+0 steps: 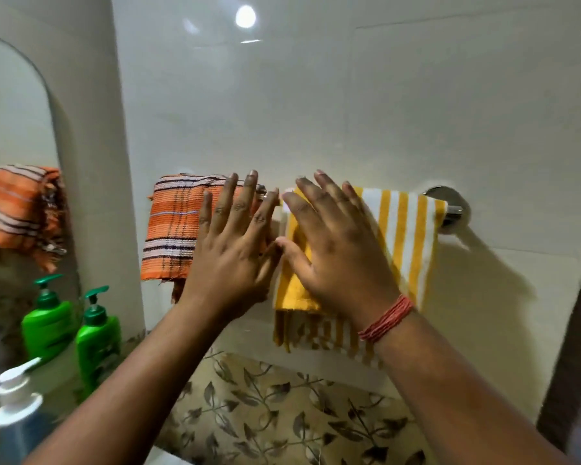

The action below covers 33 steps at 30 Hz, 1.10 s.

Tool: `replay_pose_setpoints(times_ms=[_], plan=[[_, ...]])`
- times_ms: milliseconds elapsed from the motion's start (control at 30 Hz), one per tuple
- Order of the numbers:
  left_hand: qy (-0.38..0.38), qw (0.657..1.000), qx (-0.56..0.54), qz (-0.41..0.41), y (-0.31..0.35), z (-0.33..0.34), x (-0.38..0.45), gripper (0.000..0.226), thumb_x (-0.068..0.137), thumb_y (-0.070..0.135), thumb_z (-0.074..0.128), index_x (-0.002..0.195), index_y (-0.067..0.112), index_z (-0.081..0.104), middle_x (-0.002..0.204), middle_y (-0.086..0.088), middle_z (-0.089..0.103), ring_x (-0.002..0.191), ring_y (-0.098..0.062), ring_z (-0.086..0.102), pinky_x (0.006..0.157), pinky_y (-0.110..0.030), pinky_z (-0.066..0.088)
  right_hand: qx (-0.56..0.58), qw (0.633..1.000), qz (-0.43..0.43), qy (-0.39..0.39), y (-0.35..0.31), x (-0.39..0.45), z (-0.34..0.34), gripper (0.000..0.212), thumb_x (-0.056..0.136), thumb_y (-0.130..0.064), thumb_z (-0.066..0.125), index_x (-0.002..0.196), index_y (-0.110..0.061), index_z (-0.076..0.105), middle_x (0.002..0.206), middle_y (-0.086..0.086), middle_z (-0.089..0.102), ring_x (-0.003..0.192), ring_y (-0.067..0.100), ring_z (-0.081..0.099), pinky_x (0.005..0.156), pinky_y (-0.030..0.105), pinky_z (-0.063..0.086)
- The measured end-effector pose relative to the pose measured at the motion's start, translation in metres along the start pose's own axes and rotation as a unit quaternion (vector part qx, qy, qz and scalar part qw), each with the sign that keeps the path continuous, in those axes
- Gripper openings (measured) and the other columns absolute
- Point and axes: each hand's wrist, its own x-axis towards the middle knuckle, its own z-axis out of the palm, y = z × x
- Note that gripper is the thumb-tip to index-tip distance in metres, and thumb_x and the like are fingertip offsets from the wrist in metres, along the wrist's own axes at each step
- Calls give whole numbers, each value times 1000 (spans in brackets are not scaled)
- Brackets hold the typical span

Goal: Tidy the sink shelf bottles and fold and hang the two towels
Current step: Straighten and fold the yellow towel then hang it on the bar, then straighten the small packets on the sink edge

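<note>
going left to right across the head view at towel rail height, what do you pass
mirror → orange striped towel → left hand → right hand → yellow and white striped towel → rail bracket

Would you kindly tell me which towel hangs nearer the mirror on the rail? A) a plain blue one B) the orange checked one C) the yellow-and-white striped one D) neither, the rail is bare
B: the orange towel hangs at the rail's left end beside the mirror, while the yellow towel hangs to its right.
</note>
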Motion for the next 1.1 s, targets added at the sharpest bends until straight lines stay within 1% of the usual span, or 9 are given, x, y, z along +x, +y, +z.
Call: replay_pose_setpoints(times_ms=[167, 267, 333, 433, 567, 767, 900, 967, 1100], plan=[[8, 992, 94, -89, -25, -21, -38, 62, 103, 46, 24, 159, 18, 24, 167, -13, 13, 155, -34, 5, 120, -64, 10, 150, 987, -33, 57, -36, 14, 37, 55, 95, -40, 53, 144, -15, 49, 155, 10, 42, 149, 28, 28, 121, 47, 22], [-5, 976, 157, -150, -35, -31, -63, 65, 104, 52, 12, 158, 18, 26, 167, -14, 14, 155, -34, 8, 121, -63, 8, 231, 970, -45, 64, -60, 15, 59, 58, 94, -39, 52, 147, -16, 45, 157, 10, 38, 150, 28, 25, 121, 47, 21], [-20, 961, 201, -191, -39, -37, -82, 62, 104, 49, 18, 158, 19, 26, 167, -14, 13, 155, -34, 7, 121, -63, 7, 305, 949, -59, 51, -80, 13, 72, 59, 93, -40, 51, 148, -17, 43, 159, 10, 35, 150, 29, 23, 120, 48, 22], [-65, 926, 265, -263, -43, -48, -116, 66, 97, 43, 33, 159, 24, 21, 168, -11, 8, 156, -31, 3, 120, -64, 7, 379, 922, -82, 23, -113, 10, 96, 63, 93, -42, 48, 151, -17, 38, 161, 10, 30, 151, 29, 20, 121, 48, 20], [-139, 859, 359, -337, -39, -77, -173, 67, 96, 48, 30, 159, 26, 23, 168, -11, 8, 156, -31, 5, 120, -63, 9, 464, 880, -90, -46, -164, -15, 133, 64, 95, -44, 45, 153, -19, 33, 163, 9, 26, 152, 28, 18, 122, 48, 21], [-253, 744, 406, -467, -5, -119, -279, 74, 95, 63, 22, 159, 28, 17, 169, -8, 4, 155, -32, 2, 120, -64, 4, 498, 845, -97, -169, -227, -103, 167, 67, 96, -50, 39, 154, -18, 31, 163, 8, 26, 150, 29, 23, 120, 52, 24], [-312, 672, 400, -539, 42, -125, -346, 79, 91, 70, 9, 159, 32, -4, 167, -5, -18, 153, -29, -20, 120, -62, -9, 464, 837, -144, -252, -256, -161, 165, 68, 99, -51, 43, 155, -18, 26, 164, 8, 21, 152, 31, 17, 121, 54, 17], [-320, 662, 388, -555, 61, -124, -371, 78, 92, 71, 11, 159, 34, -6, 166, -4, -21, 153, -28, -21, 120, -61, -9, 462, 830, -155, -272, -268, -183, 159, 68, 99, -52, 42, 156, -20, 24, 165, 6, 20, 152, 30, 15, 122, 55, 14], [-311, 648, 365, -592, 90, -124, -412, 77, 93, 69, 13, 160, 31, 5, 169, -4, -7, 155, -29, -12, 120, -60, -7, 447, 818, -161, -324, -285, -224, 153, 68, 99, -54, 39, 156, -21, 21, 166, 4, 16, 153, 28, 12, 122, 52, 11]])
